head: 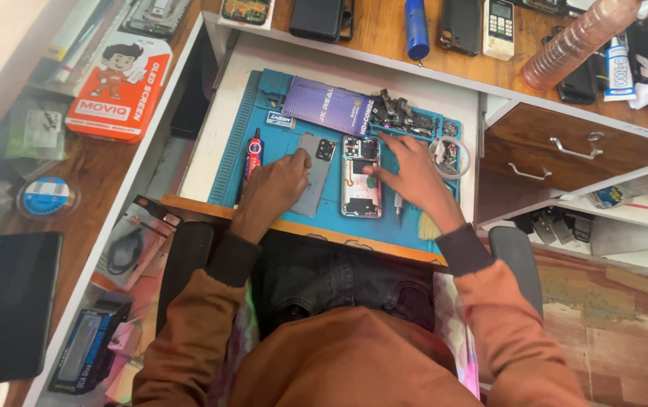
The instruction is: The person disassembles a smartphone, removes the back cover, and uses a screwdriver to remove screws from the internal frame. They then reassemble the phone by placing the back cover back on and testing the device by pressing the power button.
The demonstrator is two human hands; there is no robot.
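So on the mat (264,113), back cover (316,169) lies left of the opened phone (360,177), pen (253,153) further left, parts pile (403,117) behind, tape ring (450,157) right.
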